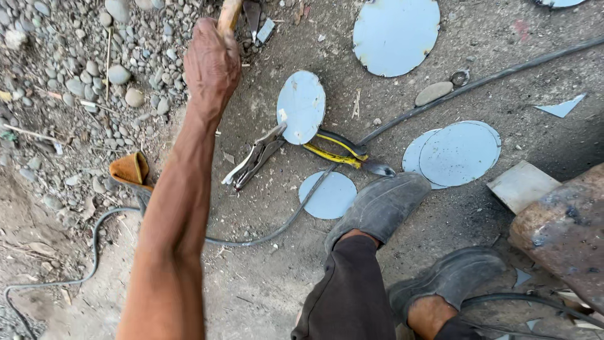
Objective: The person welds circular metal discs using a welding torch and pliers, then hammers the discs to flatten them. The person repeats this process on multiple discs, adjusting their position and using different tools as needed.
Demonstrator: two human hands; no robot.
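With left hand point(212, 63) fingers clamped on the wooden handle point(229, 14), aim squarely at the clamped disc point(301, 106); right hand unseen.

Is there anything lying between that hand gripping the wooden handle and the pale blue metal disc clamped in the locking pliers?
Nothing visible. The left hand grips the wooden handle above bare dirt; the pale blue metal disc, held by the locking pliers, lies just to its right with open ground between.
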